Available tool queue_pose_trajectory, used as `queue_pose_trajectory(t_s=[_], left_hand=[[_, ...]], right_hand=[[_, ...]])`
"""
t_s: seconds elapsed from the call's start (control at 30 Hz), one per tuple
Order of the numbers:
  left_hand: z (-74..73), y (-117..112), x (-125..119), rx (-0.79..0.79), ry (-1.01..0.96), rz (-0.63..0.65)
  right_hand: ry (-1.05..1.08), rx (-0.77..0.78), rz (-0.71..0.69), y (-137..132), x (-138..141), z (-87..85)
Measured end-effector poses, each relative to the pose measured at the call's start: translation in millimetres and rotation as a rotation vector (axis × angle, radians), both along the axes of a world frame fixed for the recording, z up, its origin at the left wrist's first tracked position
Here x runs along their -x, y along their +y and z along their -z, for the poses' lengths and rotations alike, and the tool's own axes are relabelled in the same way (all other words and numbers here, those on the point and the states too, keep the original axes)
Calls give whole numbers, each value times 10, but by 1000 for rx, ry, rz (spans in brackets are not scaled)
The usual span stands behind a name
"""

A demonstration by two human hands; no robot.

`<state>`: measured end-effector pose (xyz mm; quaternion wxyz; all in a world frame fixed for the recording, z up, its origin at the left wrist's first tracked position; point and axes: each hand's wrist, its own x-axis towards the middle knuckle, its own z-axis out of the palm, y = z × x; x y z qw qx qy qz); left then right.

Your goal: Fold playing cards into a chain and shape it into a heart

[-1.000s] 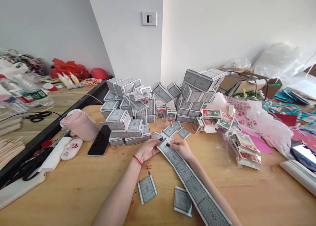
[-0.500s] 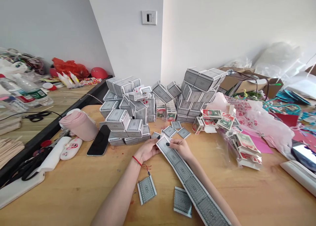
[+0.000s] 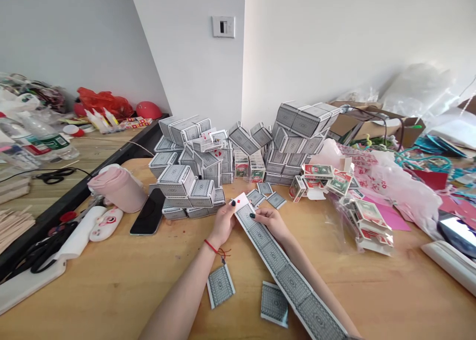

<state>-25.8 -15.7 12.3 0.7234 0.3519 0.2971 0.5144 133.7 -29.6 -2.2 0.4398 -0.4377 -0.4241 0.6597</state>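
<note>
A long strip of joined playing cards (image 3: 274, 255), patterned backs up, slants from the middle of the table down to the lower right edge of the view. My right hand (image 3: 274, 224) pinches it near its far end, thumb on top. At that end a white card face with a red diamond (image 3: 242, 199) shows, and my left hand (image 3: 223, 223) is closed on it, thumb on its left edge. Whether this face is a separate card or a folded part of the strip, I cannot tell. Two folded card pieces (image 3: 220, 286) (image 3: 274, 303) lie nearer me, the right one partly under the strip.
Stacks of boxes made from cards rise at the back left (image 3: 174, 181) and back right (image 3: 293, 137). Loose folded cards (image 3: 276, 200) lie beyond my hands. A phone (image 3: 147, 212) and pink roll (image 3: 118, 189) are left; opened card packs (image 3: 368, 213) and plastic bags (image 3: 405, 186) are right.
The white card face with the red diamond now shows at the strip's far end, where a patterned back was before. My left hand has turned slightly; my right hand has barely moved.
</note>
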Motion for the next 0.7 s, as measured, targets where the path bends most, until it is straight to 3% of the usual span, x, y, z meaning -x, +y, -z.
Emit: queue_pose_trajectory(t_s=[0.13,0.27,0.33,0.43,0.7], left_hand=[[24,14,-23,5,286,-222],[-24,5,-15,43,293,-181],[-63,-6,-19,26,224,-124],[-99,-13,-43,-9,176,-138],[25,33,-69,-87,391,-295]], right_hand=[[245,32,-116,-71,126,-33],[431,96,-252,-115,245,-74],[430,130,-280,-110,259,-75],[397,202,-317,-93,247,-57],[371,275,-309,-79,260,-54]])
